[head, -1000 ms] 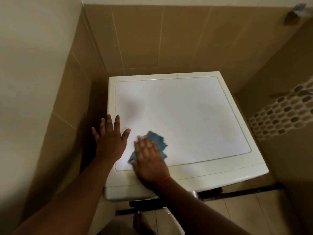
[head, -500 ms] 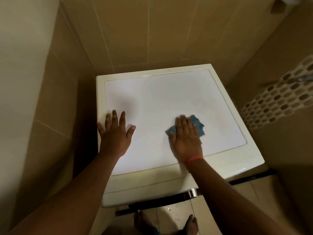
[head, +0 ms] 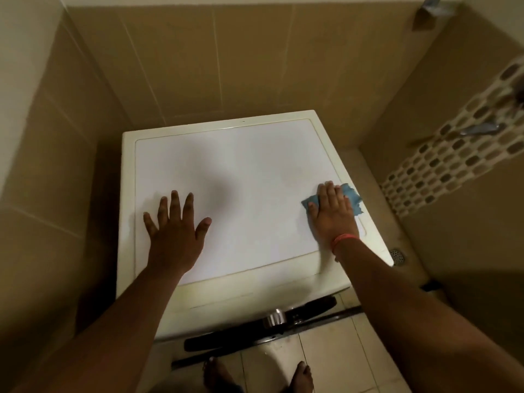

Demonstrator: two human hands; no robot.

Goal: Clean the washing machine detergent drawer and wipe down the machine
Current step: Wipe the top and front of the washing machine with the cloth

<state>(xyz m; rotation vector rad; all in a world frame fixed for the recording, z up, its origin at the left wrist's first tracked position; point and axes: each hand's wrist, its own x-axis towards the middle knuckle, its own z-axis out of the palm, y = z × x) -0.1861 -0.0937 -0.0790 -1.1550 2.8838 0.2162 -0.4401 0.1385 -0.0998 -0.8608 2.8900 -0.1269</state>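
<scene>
Right hand [head: 331, 215] presses a blue cloth [head: 351, 198] flat, fingers straight and together, at the right edge of the washing machine top [head: 241, 180]. Left hand [head: 175, 231] rests spread on the lid's left side.

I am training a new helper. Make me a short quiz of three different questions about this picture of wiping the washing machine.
1. True or false: the left hand holds the crumpled blue cleaning cloth.
2. Where on the white flat top of the cream washing machine does the right hand press the cloth? A) back left corner B) near the right edge C) centre
3. Fill in: the left hand lies flat with its fingers ____.

Key: 1 false; 2 B; 3 spread.
</scene>
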